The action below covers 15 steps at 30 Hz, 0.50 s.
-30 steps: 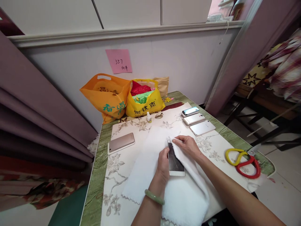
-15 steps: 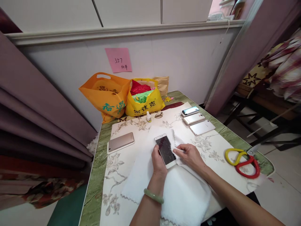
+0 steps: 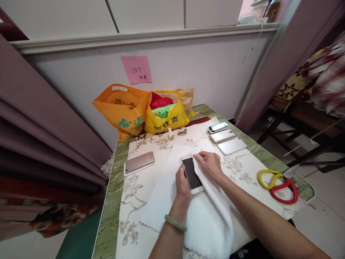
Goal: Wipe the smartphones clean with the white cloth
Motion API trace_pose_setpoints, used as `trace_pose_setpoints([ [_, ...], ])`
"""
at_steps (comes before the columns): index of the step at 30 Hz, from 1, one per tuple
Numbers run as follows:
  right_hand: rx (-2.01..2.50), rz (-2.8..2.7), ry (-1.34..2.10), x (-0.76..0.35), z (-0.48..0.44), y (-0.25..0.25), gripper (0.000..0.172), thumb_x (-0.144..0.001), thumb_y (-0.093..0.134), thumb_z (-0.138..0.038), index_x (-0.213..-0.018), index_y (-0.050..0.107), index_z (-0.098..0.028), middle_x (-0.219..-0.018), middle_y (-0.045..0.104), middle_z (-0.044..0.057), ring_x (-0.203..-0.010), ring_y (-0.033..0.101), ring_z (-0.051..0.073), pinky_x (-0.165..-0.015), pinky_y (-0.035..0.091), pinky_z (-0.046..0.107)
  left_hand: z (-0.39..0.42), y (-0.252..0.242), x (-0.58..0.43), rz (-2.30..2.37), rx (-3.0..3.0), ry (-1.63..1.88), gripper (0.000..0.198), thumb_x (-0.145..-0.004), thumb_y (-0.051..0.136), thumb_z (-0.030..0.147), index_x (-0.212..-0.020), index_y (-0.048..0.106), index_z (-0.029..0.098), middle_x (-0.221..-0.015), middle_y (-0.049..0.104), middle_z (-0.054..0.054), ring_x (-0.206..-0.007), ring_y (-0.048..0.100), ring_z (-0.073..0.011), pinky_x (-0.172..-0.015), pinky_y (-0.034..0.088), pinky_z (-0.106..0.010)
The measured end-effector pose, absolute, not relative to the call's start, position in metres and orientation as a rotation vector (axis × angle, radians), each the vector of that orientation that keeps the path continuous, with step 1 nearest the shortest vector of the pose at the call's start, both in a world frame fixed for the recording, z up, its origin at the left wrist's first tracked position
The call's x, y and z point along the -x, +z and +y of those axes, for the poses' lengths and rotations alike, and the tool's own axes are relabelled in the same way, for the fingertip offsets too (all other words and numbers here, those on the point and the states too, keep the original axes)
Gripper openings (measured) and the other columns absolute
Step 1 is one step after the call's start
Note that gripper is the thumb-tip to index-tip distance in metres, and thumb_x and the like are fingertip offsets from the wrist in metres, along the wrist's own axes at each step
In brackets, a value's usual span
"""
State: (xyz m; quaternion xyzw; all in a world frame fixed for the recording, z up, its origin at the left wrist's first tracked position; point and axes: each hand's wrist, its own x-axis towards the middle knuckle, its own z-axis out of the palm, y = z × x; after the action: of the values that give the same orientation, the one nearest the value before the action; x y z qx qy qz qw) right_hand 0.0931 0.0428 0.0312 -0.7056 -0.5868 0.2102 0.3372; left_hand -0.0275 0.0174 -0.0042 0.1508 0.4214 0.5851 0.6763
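My left hand (image 3: 182,185) grips a white phone (image 3: 191,173) with a dark, cracked screen by its left edge, holding it over a white fluffy cloth (image 3: 172,194) spread on the table. My right hand (image 3: 210,165) pinches a fold of that cloth and presses it against the phone's upper right side. A green bangle (image 3: 175,223) sits on my left wrist.
A gold phone (image 3: 139,162) lies at the left; three phones (image 3: 225,136) lie in a row at the right. Yellow and red scissors (image 3: 279,183) sit near the right edge. Orange (image 3: 122,109) and yellow (image 3: 165,115) bags stand at the back, with a small bottle (image 3: 170,134).
The phone was lifted and tilted away from the cloth half a second ago. Now my right hand has brought the cloth fold up onto the phone's top right.
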Motion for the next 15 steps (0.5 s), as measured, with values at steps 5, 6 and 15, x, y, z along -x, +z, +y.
trace_pose_setpoints([
  [5, 1.807, -1.648, 0.618, -0.097, 0.013, 0.018, 0.041, -0.089, 0.048, -0.050, -0.062, 0.062, -0.023, -0.058, 0.061, -0.003, -0.065, 0.057, 0.016, -0.108, 0.019, 0.048, 0.018, -0.008, 0.030, 0.976, -0.281, 1.360, 0.031, -0.071, 0.065, 0.042, -0.084, 0.066, 0.014, -0.074, 0.068, -0.002, -0.068, 0.062, -0.0161, -0.068, 0.047, -0.028],
  [6, 1.800, -1.691, 0.626, -0.100, 0.004, 0.014, 0.043, -0.089, 0.047, -0.051, -0.060, 0.060, -0.022, -0.058, 0.060, -0.004, -0.065, 0.057, 0.015, -0.108, 0.019, 0.048, 0.019, -0.008, 0.030, 0.985, -0.255, 1.375, 0.032, -0.071, 0.064, 0.043, -0.084, 0.066, 0.014, -0.074, 0.068, -0.002, -0.067, 0.062, -0.0160, -0.067, 0.046, -0.028],
  [15, 1.782, -1.804, 0.571, -0.108, -0.001, 0.012, 0.041, -0.089, 0.052, -0.051, -0.062, 0.060, -0.022, -0.064, 0.064, -0.003, -0.070, 0.060, 0.017, -0.108, 0.015, 0.052, 0.021, -0.010, 0.029, 0.953, -0.189, 1.381, 0.033, -0.073, 0.063, 0.042, -0.089, 0.067, 0.014, -0.078, 0.070, -0.002, -0.068, 0.064, -0.0161, -0.068, 0.047, -0.028],
])
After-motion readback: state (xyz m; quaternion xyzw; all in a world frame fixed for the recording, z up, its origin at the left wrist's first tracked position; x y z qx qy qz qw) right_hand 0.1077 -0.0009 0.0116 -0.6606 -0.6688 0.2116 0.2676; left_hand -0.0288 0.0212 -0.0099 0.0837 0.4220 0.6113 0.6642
